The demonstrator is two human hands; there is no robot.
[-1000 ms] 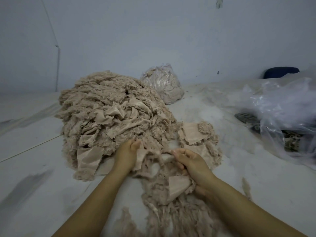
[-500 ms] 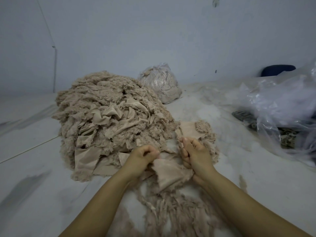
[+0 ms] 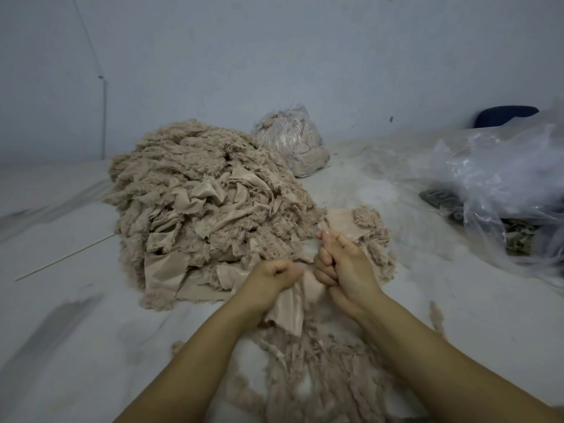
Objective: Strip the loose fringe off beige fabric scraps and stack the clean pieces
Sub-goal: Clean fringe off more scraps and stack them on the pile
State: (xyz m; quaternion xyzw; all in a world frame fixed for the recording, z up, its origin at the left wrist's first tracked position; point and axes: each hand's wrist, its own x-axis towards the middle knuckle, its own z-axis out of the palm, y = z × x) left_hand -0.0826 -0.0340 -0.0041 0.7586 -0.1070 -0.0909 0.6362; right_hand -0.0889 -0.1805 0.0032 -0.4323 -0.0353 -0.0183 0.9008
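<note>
A beige fabric scrap (image 3: 290,309) hangs between my two hands just above the floor. My left hand (image 3: 270,277) is fisted on its left edge, and my right hand (image 3: 341,264) is fisted on its right edge, thumb up. A big heap of fringed beige scraps (image 3: 198,206) rises behind the hands. Flat beige pieces (image 3: 341,222) lie just beyond my right hand. Torn-off fringe (image 3: 320,370) is strewn on the floor between my forearms.
A clear bag stuffed with beige fluff (image 3: 291,138) stands at the back by the wall. Crumpled clear plastic (image 3: 500,190) over dark fabric lies at the right, with a dark blue object (image 3: 505,116) behind it. The floor (image 3: 67,315) is pale.
My hands lifted the scrap out of the fringe and came close together, both closing into fists on its edges. The scrap now hangs bunched below them.
</note>
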